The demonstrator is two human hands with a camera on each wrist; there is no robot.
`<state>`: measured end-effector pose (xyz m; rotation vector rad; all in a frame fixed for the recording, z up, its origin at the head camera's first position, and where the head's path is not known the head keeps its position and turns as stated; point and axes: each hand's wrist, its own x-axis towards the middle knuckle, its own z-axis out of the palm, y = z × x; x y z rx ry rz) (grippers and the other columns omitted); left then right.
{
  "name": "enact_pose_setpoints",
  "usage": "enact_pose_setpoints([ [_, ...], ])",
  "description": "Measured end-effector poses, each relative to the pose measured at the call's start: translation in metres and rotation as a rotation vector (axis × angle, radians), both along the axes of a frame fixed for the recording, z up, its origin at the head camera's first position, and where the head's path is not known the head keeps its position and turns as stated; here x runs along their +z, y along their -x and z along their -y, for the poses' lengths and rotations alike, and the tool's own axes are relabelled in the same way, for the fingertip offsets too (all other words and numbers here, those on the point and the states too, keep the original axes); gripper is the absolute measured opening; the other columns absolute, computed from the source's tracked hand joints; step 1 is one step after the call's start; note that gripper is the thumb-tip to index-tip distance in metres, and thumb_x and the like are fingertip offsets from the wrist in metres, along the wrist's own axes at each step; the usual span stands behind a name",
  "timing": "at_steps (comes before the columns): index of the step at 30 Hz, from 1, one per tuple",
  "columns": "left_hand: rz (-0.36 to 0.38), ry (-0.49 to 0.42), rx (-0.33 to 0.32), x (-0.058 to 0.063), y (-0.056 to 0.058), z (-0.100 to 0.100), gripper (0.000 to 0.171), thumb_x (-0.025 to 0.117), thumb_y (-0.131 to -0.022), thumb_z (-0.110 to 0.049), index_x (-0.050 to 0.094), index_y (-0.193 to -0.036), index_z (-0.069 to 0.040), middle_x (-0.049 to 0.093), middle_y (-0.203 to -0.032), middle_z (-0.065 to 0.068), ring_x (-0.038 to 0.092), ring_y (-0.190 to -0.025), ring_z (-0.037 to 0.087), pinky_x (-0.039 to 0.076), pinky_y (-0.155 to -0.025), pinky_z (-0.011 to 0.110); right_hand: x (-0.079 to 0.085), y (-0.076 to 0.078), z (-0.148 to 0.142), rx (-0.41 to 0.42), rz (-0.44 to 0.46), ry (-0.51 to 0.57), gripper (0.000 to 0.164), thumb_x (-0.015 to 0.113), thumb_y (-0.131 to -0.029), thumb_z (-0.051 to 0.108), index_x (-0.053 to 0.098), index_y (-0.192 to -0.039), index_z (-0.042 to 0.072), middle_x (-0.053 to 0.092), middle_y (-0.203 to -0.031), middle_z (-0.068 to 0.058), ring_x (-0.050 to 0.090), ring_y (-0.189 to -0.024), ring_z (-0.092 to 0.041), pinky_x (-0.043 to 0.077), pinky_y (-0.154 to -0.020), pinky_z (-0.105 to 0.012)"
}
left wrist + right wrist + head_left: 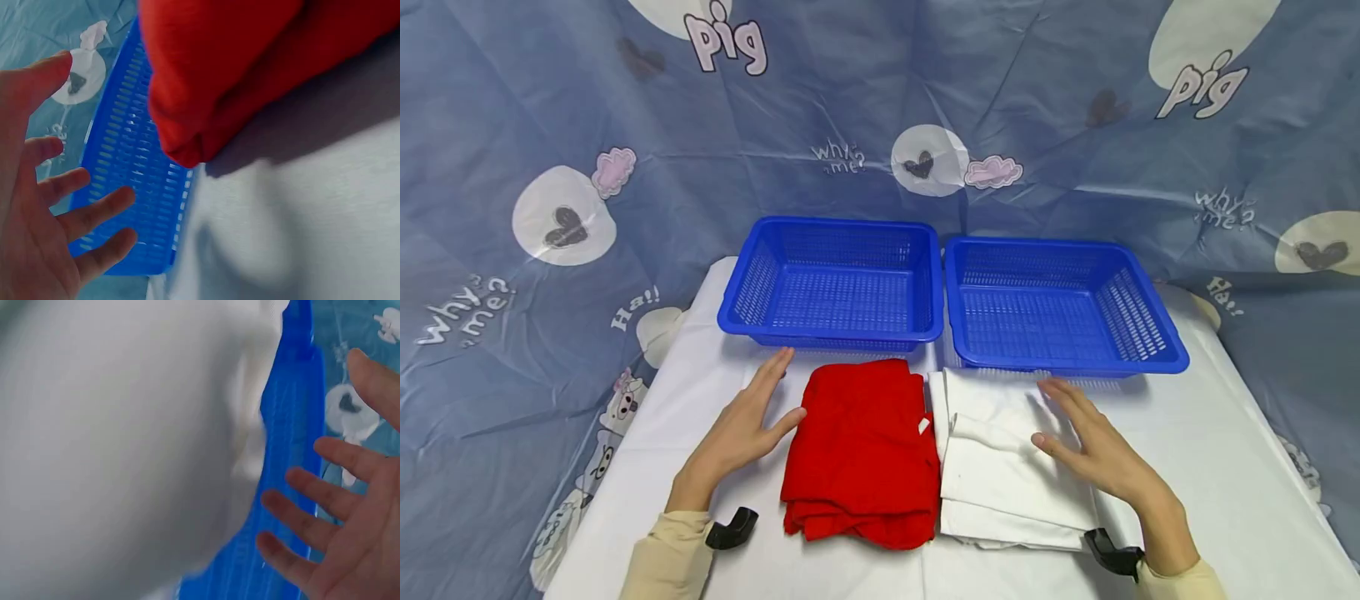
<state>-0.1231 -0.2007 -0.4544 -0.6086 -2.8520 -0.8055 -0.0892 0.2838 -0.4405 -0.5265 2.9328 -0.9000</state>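
A folded stack of red cloth (865, 442) lies on the white-covered table, left of a folded stack of white cloth (1007, 475). My left hand (741, 429) is at the red stack's left side, fingers spread and holding nothing; in the left wrist view a gap shows between the fingers and the red cloth (206, 69). Over the right part of the white stack is my right hand (1097, 450), its fingers extended and nothing in its grasp. The right wrist view has the white cloth (125, 450) beside the spread fingers (300, 519).
Behind the stacks, two blue plastic baskets (831, 337) stand side by side, the right basket (1067, 367) slightly angled. Nothing lies inside them. A blue printed curtain (850, 100) hangs behind the table (1210, 483). Each wrist wears a black camera mount (732, 529).
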Motion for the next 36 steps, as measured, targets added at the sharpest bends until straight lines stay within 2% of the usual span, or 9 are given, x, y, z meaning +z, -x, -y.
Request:
enact_pose_setpoints([
  [6,0.065,-0.049,0.000,-0.016,-0.006,0.003,0.076,0.052,-0.081,-0.052,0.013,-0.142,-0.029,0.019,-0.145,-0.010,0.047,-0.116,0.011,0.043,-0.091,0.041,0.008,0.003,0.030,0.094,-0.035,0.010,0.064,0.059,-0.082,0.040,0.027,-0.137,0.031,0.029,-0.141,0.007,0.033,-0.128,-0.021,0.033,-0.099,-0.047],
  [9,0.097,-0.060,-0.027,-0.023,-0.009,0.002,0.074,0.052,-0.082,-0.052,0.015,-0.141,-0.030,0.025,-0.142,-0.010,0.050,-0.112,0.010,0.044,-0.090,0.040,0.008,0.003,0.045,0.122,-0.023,0.050,0.062,0.058,-0.083,0.041,0.028,-0.136,0.033,0.030,-0.139,0.013,0.046,-0.118,-0.018,0.042,-0.092,-0.042],
  [13,0.108,-0.091,-0.070,-0.029,-0.011,-0.001,0.073,0.054,-0.082,-0.049,0.017,-0.141,-0.028,0.037,-0.134,-0.007,0.052,-0.108,0.009,0.043,-0.090,0.039,0.006,0.005,0.065,0.177,-0.006,0.106,0.060,0.056,-0.084,0.041,0.029,-0.136,0.031,0.035,-0.136,0.011,0.055,-0.107,-0.016,0.047,-0.084,-0.038],
  [16,0.089,-0.109,-0.098,-0.033,-0.011,-0.005,0.072,0.055,-0.082,-0.046,0.020,-0.141,-0.024,0.038,-0.133,-0.007,0.050,-0.108,0.007,0.043,-0.089,0.035,0.003,0.005,0.079,0.226,-0.005,0.096,0.059,0.053,-0.085,0.042,0.028,-0.137,0.029,0.036,-0.136,0.009,0.053,-0.109,-0.014,0.046,-0.087,-0.038],
  [20,0.060,-0.128,-0.124,-0.037,-0.009,-0.009,0.069,0.056,-0.083,-0.043,0.024,-0.140,-0.022,0.032,-0.140,-0.008,0.041,-0.120,0.008,0.041,-0.094,0.026,-0.002,0.005,0.097,0.249,-0.030,0.076,0.060,0.053,-0.085,0.044,0.029,-0.137,0.028,0.033,-0.137,0.013,0.043,-0.121,-0.009,0.039,-0.097,-0.037],
  [23,0.045,-0.127,-0.124,-0.038,-0.008,-0.011,0.065,0.056,-0.083,-0.042,0.028,-0.139,-0.024,0.030,-0.141,-0.007,0.033,-0.127,0.008,0.036,-0.099,0.022,-0.005,0.007,0.111,0.253,-0.055,0.074,0.058,0.053,-0.085,0.044,0.031,-0.136,0.030,0.033,-0.136,0.016,0.039,-0.123,-0.005,0.038,-0.100,-0.033],
  [30,0.050,-0.151,-0.134,-0.037,-0.008,-0.015,0.054,0.058,-0.083,-0.040,0.040,-0.132,-0.028,0.031,-0.141,-0.005,0.033,-0.128,0.011,0.036,-0.099,0.036,-0.006,0.014,0.138,0.266,-0.095,0.009,0.057,0.052,-0.085,0.045,0.033,-0.136,0.027,0.036,-0.134,0.015,0.047,-0.112,-0.004,0.042,-0.094,-0.033],
  [33,0.054,-0.174,-0.155,-0.037,-0.008,-0.017,0.050,0.059,-0.082,-0.039,0.044,-0.129,-0.028,0.030,-0.141,-0.003,0.037,-0.123,0.012,0.041,-0.094,0.034,-0.005,0.015,0.143,0.276,-0.116,-0.007,0.057,0.054,-0.084,0.043,0.035,-0.135,0.025,0.038,-0.133,0.012,0.046,-0.114,-0.004,0.042,-0.094,-0.033],
  [36,0.057,-0.195,-0.166,-0.038,-0.009,-0.018,0.048,0.060,-0.081,-0.039,0.047,-0.126,-0.028,0.031,-0.139,-0.001,0.047,-0.099,0.007,0.045,-0.075,0.025,-0.007,0.015,0.147,0.297,-0.142,-0.008,0.057,0.057,-0.083,0.042,0.038,-0.134,0.024,0.038,-0.134,0.008,0.040,-0.121,-0.007,0.040,-0.096,-0.034],
])
